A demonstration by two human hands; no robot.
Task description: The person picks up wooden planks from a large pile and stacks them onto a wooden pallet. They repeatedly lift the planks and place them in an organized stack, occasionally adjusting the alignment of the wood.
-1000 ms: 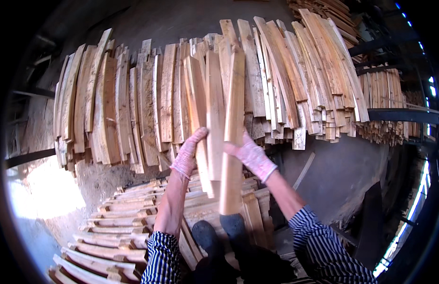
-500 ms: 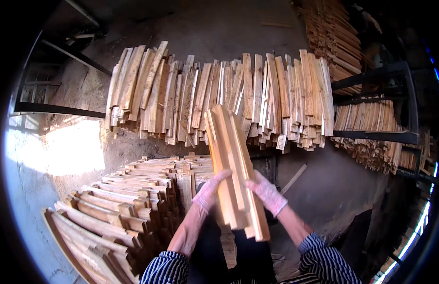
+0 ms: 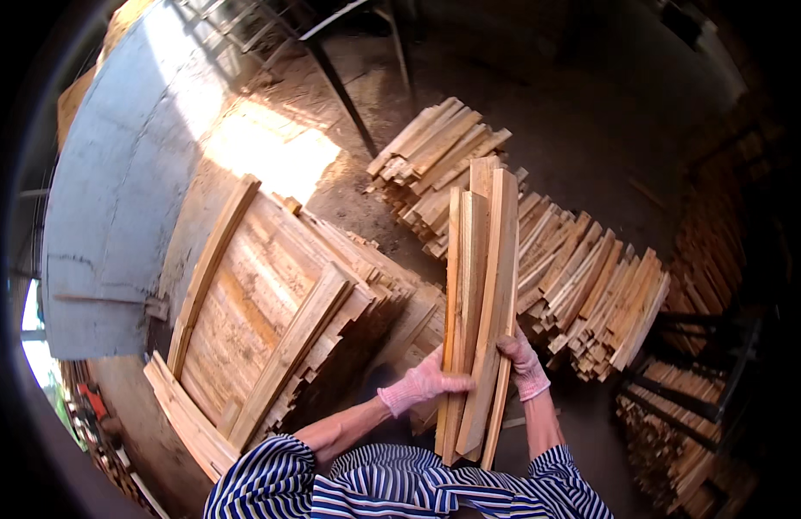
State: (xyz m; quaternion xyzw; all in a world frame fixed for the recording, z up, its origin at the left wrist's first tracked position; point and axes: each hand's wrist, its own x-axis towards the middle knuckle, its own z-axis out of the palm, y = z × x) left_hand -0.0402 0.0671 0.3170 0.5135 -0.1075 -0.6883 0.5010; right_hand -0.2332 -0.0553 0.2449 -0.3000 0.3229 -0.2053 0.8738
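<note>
Between my hands is a bundle of several long wooden slats point(image 3: 480, 320), held nearly upright in the picture. My left hand point(image 3: 424, 385), in a pale pink work glove, grips the bundle's left side with the thumb across its front. On the opposite side my right hand point(image 3: 523, 368), gloved alike, is closed round the edge; most of its fingers are hidden behind the wood. To the left stands a neat stack of slats point(image 3: 271, 294), with thicker strips lying along its edges. Behind the bundle runs a long pile of loose slats point(image 3: 590, 285).
A pale blue-grey wall point(image 3: 106, 208) rises at the left. A dark metal frame point(image 3: 344, 95) stands at the far side, near a sunlit patch of floor point(image 3: 271, 147). More slats point(image 3: 668, 432) lie by a dark rack point(image 3: 729, 372) at the right.
My view and body have turned left, toward the neat stack. The bundle has swung with me, and both hands still hold it.
</note>
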